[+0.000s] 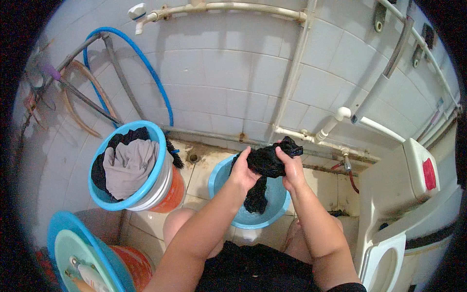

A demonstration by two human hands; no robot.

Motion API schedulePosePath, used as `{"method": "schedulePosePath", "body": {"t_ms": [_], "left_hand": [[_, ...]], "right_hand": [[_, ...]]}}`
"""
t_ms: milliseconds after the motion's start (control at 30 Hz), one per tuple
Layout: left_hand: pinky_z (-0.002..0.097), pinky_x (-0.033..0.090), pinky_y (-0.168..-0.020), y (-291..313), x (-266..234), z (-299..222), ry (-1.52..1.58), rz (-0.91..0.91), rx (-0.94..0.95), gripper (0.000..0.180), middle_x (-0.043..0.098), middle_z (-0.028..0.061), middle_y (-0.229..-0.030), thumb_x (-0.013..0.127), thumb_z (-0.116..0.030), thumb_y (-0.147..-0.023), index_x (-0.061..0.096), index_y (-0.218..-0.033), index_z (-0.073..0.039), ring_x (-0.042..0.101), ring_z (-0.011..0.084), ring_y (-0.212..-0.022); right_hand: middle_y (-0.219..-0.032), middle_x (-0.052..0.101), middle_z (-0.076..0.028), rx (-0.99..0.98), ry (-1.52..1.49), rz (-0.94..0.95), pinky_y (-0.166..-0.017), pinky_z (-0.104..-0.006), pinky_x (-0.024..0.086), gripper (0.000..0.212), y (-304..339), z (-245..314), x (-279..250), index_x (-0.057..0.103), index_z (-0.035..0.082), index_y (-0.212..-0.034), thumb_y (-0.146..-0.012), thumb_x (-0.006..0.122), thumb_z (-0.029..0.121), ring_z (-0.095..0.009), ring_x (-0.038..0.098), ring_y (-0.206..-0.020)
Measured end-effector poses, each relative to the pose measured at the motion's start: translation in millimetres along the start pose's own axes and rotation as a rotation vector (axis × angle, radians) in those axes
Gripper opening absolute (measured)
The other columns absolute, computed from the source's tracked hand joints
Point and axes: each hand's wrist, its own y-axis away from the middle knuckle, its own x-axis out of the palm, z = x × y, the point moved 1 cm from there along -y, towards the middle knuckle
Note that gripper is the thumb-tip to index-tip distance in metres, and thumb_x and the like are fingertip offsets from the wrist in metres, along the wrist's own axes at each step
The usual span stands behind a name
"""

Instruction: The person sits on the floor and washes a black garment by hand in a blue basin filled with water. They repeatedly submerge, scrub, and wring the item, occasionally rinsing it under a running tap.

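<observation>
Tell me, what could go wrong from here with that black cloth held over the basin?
The bunched black cloth could slip from the left hand and right hand, as its lower end hangs loose in the round light-blue plastic basin.
If it is wet, drips missing the basin might leave the cream floor tiles slippery.
The crumpled grey cloth, heaped near the rim of the round blue plastic tub, might slide out.

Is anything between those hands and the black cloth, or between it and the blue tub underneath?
Nothing I can see: the left hand and right hand grip the black cloth directly, above the blue tub.
</observation>
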Motion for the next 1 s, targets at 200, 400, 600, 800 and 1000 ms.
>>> {"method": "schedulePosePath", "body": {"t_ms": [200, 400, 600, 800, 1000], "left_hand": [[0.042, 0.048, -0.077, 7.7, 12.3, -1.7, -0.074, -0.055, -0.078, 0.048, 0.062, 0.0104, -0.095, 0.047, -0.051, -0.085, 0.058, -0.099, -0.006, 0.059, 0.0266, -0.085], [0.0393, 0.05, -0.069, -4.9, -7.1, 17.6, -0.198, -0.11, 0.067, 0.025, 0.062, 0.0087, -0.087, 0.06, -0.028, -0.08, 0.059, -0.091, -0.006, 0.061, 0.0244, -0.077], [0.0333, 0.048, -0.063, 15.7, 10.2, -1.9, -0.864, -0.16, 0.11, 0.038, 0.065, 0.0101, -0.084, 0.061, -0.037, -0.078, 0.062, -0.092, -0.002, 0.062, 0.0209, -0.075], [0.0393, 0.047, -0.075, 12.0, -37.4, -22.6, -2.195, -0.248, 0.076, 0.052, 0.064, 0.0147, -0.093, 0.054, -0.048, -0.079, 0.059, -0.103, -0.002, 0.061, 0.0271, -0.086], [0.0424, 0.046, -0.08, 53.5, -8.3, -21.1, -2.48, -0.172, 0.082, 0.042, 0.062, 0.0134, -0.099, 0.052, -0.042, -0.081, 0.057, -0.107, -0.01, 0.06, 0.029, -0.092]], "right_hand": [[-0.085, 0.059, -0.002, -0.119, 0.379, 0.129, -0.072, -0.0275, 0.044, 0.022, 38.4, -15.9, 30.8, 0.059, 0.004, -0.094, -0.081, 0.064, 0.021, -0.012, 0.053, -0.079], [-0.081, 0.06, -0.003, 0.043, 0.309, -0.018, -0.064, -0.0268, 0.045, 0.025, 27.8, -18.0, 23.4, 0.06, 0.002, -0.09, -0.083, 0.061, 0.026, -0.012, 0.055, -0.07], [-0.084, 0.062, -0.008, 0.29, 0.202, -0.081, -0.066, -0.0302, 0.045, 0.033, 20.0, -13.2, -3.4, 0.06, -0.001, -0.09, -0.08, 0.063, 0.03, -0.018, 0.059, -0.074], [-0.09, 0.061, -0.008, 0.515, 0.147, -0.24, -0.074, -0.0355, 0.045, 0.024, 10.8, -44.1, -36.8, 0.057, 0.002, -0.098, -0.087, 0.053, 0.023, -0.023, 0.058, -0.079], [-0.124, 0.044, -0.013, 0.577, 0.427, -0.235, -0.093, -0.0439, 0.032, 0.046, 20.0, -37.5, -37.3, 0.044, 0.003, -0.12, -0.08, 0.057, 0.022, -0.026, 0.039, -0.114]]}}
